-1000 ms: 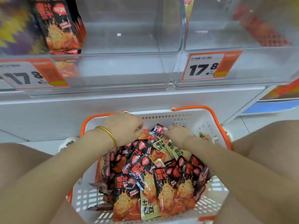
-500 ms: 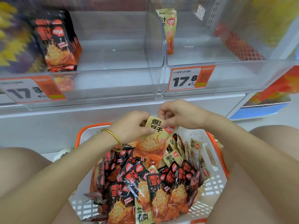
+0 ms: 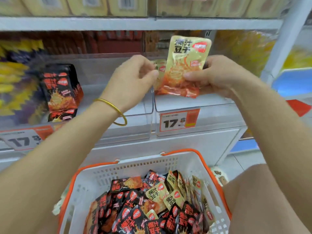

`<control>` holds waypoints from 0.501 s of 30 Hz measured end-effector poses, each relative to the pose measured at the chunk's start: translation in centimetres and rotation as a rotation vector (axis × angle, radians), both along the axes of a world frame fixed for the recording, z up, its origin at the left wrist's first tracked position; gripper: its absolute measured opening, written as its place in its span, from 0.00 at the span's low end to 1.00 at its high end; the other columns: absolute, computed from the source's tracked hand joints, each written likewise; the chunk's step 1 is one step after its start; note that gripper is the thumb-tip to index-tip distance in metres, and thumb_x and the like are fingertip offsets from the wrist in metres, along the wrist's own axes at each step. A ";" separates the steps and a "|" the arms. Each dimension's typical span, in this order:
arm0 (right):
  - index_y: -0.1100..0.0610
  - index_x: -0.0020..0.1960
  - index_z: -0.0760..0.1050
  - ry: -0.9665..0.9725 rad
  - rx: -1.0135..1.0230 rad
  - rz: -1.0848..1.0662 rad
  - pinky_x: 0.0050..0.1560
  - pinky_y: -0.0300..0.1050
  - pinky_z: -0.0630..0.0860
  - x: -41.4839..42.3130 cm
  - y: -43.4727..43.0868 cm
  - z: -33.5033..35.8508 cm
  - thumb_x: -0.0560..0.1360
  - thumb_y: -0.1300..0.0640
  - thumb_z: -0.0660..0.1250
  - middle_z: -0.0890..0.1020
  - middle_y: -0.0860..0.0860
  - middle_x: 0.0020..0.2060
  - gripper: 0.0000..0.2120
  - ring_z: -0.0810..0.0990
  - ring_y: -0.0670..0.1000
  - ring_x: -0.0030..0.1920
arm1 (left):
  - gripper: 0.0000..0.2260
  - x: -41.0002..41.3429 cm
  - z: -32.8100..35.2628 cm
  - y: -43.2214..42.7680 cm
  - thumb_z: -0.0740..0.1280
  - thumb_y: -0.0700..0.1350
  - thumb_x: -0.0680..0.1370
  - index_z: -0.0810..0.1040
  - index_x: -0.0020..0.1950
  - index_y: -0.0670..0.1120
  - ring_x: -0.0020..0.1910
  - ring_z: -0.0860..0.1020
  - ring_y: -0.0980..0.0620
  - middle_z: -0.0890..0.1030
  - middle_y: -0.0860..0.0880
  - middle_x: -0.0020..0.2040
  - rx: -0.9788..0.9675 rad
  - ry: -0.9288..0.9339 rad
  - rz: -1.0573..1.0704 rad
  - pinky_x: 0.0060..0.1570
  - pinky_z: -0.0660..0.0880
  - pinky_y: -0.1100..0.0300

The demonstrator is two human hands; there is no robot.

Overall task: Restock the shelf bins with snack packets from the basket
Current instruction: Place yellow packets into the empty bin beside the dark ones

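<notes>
With the right hand point(image 3: 217, 76) pinching the yellow packet point(image 3: 185, 65) and the left hand's point(image 3: 133, 78) curled fingers nipping its left edge, upright over the right-hand clear bin point(image 3: 194, 105), lower it straight in, label outward, standing at the back.

My right hand point(image 3: 217, 76) grips a yellow snack packet point(image 3: 185, 65) upright; my left hand point(image 3: 133, 78) pinches a second packet point(image 3: 159, 68) beside it
</notes>
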State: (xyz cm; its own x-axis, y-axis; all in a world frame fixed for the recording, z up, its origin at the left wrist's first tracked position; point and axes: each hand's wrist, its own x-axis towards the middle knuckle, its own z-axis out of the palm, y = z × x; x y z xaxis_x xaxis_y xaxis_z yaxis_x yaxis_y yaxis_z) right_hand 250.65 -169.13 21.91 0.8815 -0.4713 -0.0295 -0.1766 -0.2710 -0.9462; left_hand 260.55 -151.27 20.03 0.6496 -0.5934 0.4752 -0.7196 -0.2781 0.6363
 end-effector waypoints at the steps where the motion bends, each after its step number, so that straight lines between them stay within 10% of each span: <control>1: 0.57 0.44 0.78 0.052 -0.050 -0.031 0.30 0.42 0.80 1.8 -1.0 -0.2 0.70 0.66 0.71 0.84 0.49 0.32 0.06 0.82 0.45 0.29 | 0.10 0.7 -0.2 -0.5 0.63 0.47 0.79 0.76 0.58 0.45 0.57 0.75 0.52 0.78 0.51 0.53 0.114 -0.080 0.016 0.58 0.67 0.61; 8: 0.61 0.58 0.76 0.397 -0.331 -0.050 0.46 0.50 0.80 14.0 -4.5 -6.3 0.65 0.61 0.78 0.82 0.56 0.51 0.23 0.82 0.54 0.47 | 0.22 3.0 -2.0 -2.3 0.58 0.51 0.80 0.66 0.72 0.44 0.73 0.60 0.50 0.63 0.47 0.74 0.399 -0.211 0.036 0.70 0.57 0.58; 15: 0.55 0.36 0.71 0.452 -0.586 -0.166 0.45 0.45 0.77 18.2 -5.8 -8.5 0.70 0.52 0.71 0.81 0.53 0.43 0.11 0.80 0.55 0.43 | 0.21 3.7 -2.3 -2.2 0.60 0.53 0.78 0.68 0.70 0.49 0.71 0.63 0.53 0.66 0.51 0.72 0.369 -0.266 0.038 0.65 0.60 0.62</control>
